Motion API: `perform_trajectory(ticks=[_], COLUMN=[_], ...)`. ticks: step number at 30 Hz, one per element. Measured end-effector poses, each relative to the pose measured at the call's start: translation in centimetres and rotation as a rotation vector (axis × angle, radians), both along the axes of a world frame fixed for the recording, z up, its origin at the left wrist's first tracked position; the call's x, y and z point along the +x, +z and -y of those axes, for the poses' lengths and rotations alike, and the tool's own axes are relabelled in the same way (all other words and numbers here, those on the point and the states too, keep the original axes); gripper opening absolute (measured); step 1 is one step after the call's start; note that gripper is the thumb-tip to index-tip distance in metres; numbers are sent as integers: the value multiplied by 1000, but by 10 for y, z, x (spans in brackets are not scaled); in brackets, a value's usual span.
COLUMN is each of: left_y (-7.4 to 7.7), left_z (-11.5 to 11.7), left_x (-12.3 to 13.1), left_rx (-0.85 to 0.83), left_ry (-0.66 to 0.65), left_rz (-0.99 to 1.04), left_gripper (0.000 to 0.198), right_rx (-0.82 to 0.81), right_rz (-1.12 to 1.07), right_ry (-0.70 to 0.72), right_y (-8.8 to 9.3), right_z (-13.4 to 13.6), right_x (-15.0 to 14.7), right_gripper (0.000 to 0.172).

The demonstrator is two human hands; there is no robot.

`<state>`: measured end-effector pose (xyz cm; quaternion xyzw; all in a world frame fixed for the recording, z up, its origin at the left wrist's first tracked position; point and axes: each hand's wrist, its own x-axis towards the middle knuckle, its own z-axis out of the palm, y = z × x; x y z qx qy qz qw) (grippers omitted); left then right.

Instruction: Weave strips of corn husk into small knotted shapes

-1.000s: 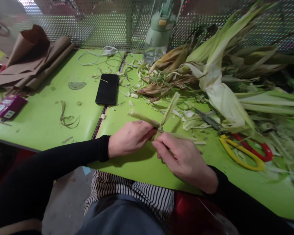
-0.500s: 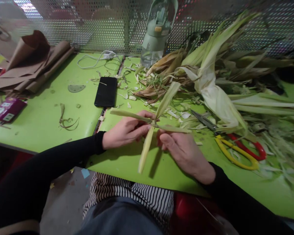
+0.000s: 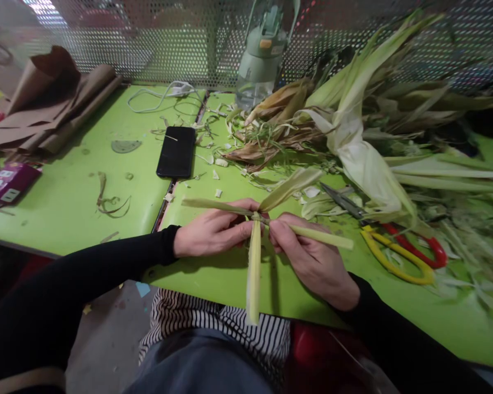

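Several corn husk strips [image 3: 253, 273] cross at a small woven knot and stick out in different directions above the green table. My left hand [image 3: 217, 227] pinches them just left of the knot, thumb on top and the other fingers tucked beneath. On the other side, my right hand [image 3: 302, 246] grips the strip that points right, its thumb and index finger close to the knot. Its lower fingers are partly hidden. Scissors [image 3: 388, 246] with one yellow and one red handle lie half open to the right of my right hand.
A heap of corn husks [image 3: 365, 148] covers the back right. A black phone [image 3: 176, 152], white cable [image 3: 152, 101] and green-lidded bottle [image 3: 258, 65] stand or lie behind my hands. Brown paper [image 3: 57, 109], a purple packet [image 3: 10, 183] and a protractor [image 3: 125, 146] are at left.
My right hand has pulled the right-hand strip further out to the right. The back strip has swung down rightward, and the front strip now points straight toward me.
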<state>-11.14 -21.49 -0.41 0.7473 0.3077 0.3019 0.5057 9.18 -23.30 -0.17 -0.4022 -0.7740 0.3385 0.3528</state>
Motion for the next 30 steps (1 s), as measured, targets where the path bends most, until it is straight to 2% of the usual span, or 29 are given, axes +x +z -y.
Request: perform_trajectory(ticks=[4, 9, 13, 17, 19, 21, 23, 24, 27, 30], left_y=[3, -5, -5, 1, 0, -2, -4, -4, -1, 5], left_z=[5, 10, 13, 10, 5, -2, -10, -13, -15, -9], left_x=[4, 5, 3, 2, 0, -3, -8, -11, -14, -9], left_rx=[-16, -7, 4, 16, -10, 11, 69, 87, -15, -172], left_ry=[24, 6, 42, 46, 10, -45, -22, 34, 91, 4], left_rz=[59, 187, 99, 19, 5, 44, 61, 58, 45, 107], left_gripper=[24, 27, 21, 21, 22, 31, 42, 42, 34, 38], right_rx=[72, 58, 48, -83, -158, -177, -174, -173, -179, -176], right_rz=[60, 66, 99, -4, -92, -125, -118, -114, -100, -60], right_ry=[37, 61, 33, 24, -10, -77, -120, -126, -112, -100], right_y=[4, 11, 18, 12, 7, 3, 1, 1, 2, 2], right_z=[2, 6, 10, 9, 5, 0, -6, -8, -13, -13], right_x=[-1, 0, 4, 6, 6, 7, 10, 11, 14, 13], right_gripper=[35, 38, 41, 47, 48, 46, 41, 39, 39, 40])
